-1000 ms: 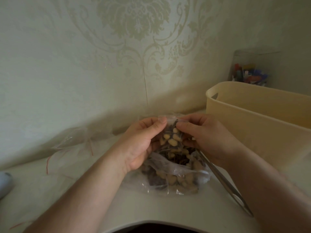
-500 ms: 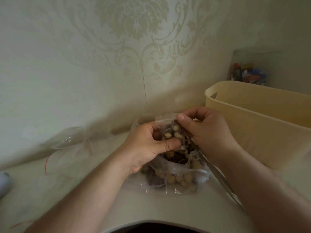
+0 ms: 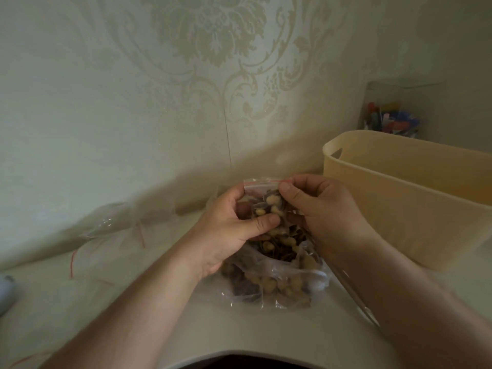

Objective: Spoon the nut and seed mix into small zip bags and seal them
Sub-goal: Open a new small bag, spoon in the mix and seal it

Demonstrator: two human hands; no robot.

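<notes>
Lifting clear of the supply since a second ago, the small clear zip bag with the red strip (image 3: 262,194) now stands upright between both hands, its mouth flattened where earlier it was held open; filling looks finished and sealing is the step in hand. Spare clear zip bags with red edges (image 3: 106,235) lie at far left on the pale table (image 3: 266,334). Next, the left hand (image 3: 229,233) grips the bag's lower half, thumb across the nuts. Below sits the large crumpled clear bag of nut and seed mix (image 3: 277,280). The right hand (image 3: 319,209) pinches the red strip's end. A long metal spoon handle (image 3: 356,299) slants under the right wrist; whether that hand grips it, I cannot tell. A cream plastic tub (image 3: 415,198) crowds the right side.
</notes>
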